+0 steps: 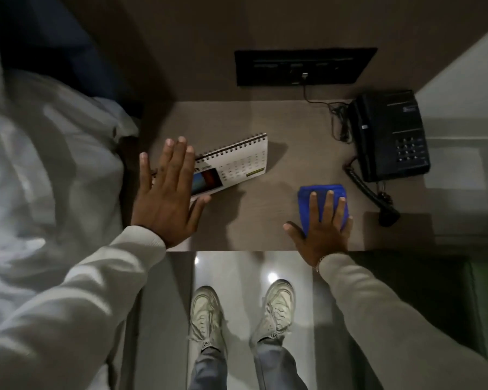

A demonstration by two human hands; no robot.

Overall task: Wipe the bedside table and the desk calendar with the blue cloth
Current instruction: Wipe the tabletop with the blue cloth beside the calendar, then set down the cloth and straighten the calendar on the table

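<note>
Head view, the only one: we have our right hand point(320, 220) flat, fingers spread, palm down on the folded blue cloth point(323, 202), pressing it to the bedside table point(265, 220); nothing is gripped, so it looks set for wiping strokes, not lifting. The cloth sits under our fingers, poking out past the fingertips and on both sides. Beyond and right of that hand is the black telephone point(389, 136), its coiled cord point(366, 187) trailing just beside the cloth, likely the thing to steer around. Our left hand point(166, 192) is open too, fingers straight, covering the near left corner of the desk calendar point(237, 161), which stands tented with the spiral up. We cannot tell whether the palm touches it or hovers; probably steadying or about to shift it so the surface beneath gets wiped. Bedding point(40, 164) lies left of that hand. Tabletop between both hands is bare.
</note>
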